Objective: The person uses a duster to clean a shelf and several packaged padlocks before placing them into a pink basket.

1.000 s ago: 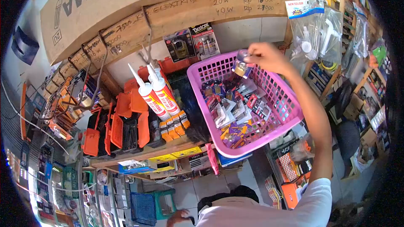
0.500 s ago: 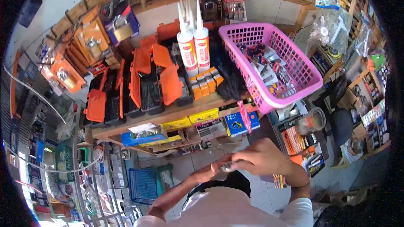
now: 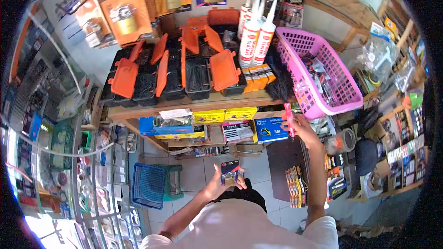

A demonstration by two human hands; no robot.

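In my left hand (image 3: 217, 184), held low in front of my body, is a padlock on a dark card (image 3: 230, 167). The fingers and thumb close on the card's sides. My right hand (image 3: 300, 129) reaches to the front of the wooden shelf. Its fingers wrap round a pink handle (image 3: 289, 113), which hangs just below a black fluffy duster head (image 3: 279, 83). The duster lies on the shelf between small orange boxes (image 3: 258, 77) and a pink basket (image 3: 344, 107) of small packaged items.
Black bins with orange lids (image 3: 123, 78) line the wooden shelf (image 3: 184, 103), with white sealant tubes (image 3: 249, 44) beside them. Carded padlocks (image 3: 124, 20) hang above. Boxes fill the lower shelf, including a blue one (image 3: 271, 131). A blue basket (image 3: 147, 186) stands on the floor.
My hands have moved apart. The right one has gone up and forward to the pink handle, while the left keeps the carded padlock. The view has turned left.
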